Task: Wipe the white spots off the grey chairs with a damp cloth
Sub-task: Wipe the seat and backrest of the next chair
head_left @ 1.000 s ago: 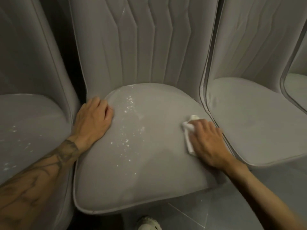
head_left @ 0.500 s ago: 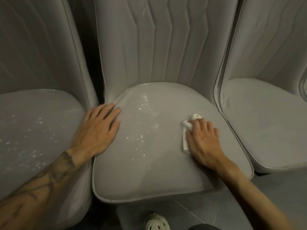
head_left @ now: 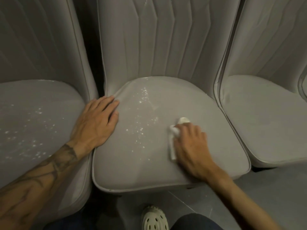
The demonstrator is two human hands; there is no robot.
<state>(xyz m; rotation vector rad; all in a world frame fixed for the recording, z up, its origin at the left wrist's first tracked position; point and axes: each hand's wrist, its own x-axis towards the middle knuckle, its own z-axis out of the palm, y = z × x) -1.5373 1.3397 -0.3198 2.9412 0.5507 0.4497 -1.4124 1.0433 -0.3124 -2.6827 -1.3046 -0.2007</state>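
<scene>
The left chair (head_left: 36, 90) carries scattered white spots (head_left: 39, 112). The left hand (head_left: 96, 125) lies flat, fingers straight, on the middle chair's (head_left: 132, 171) left edge. More spots fleck that seat's centre. Just right of them, the right hand (head_left: 191, 146) curls its fingers over the damp cloth (head_left: 182, 120), pressing it down. The cloth looks soft, light and limp, probably best held bunched under the palm. The right chair (head_left: 265, 122) looks spotless.

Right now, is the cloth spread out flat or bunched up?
Bunched up. Only a small wad and a narrow strip of the cloth stick out from under the right hand.
</scene>
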